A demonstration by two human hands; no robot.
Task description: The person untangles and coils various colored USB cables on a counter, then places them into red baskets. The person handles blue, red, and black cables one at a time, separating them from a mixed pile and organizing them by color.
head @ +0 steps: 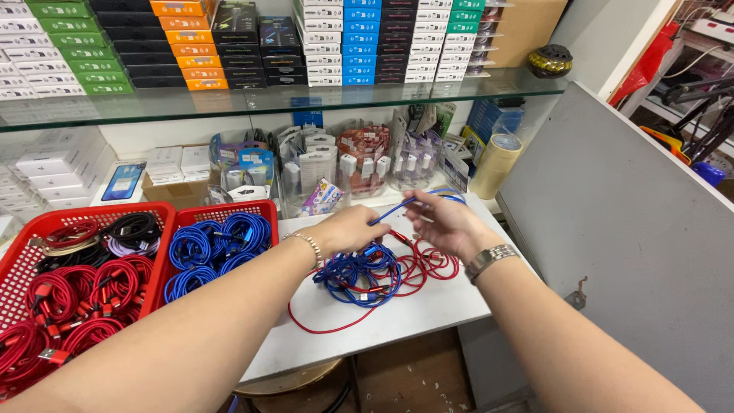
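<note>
Left hand (348,229) fingers pinch a blue cable (394,211); right hand (447,223) fingers close loosely on its far end. Keeping it taut between them looks wise, clear of the tangled cable pile (375,275) beneath on the table (428,310).

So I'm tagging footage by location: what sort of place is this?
Probably a phone-accessory shop: stacked small product boxes on a glass shelf, red plastic baskets of coiled cables, both hands holding a blue braided cable.
</note>
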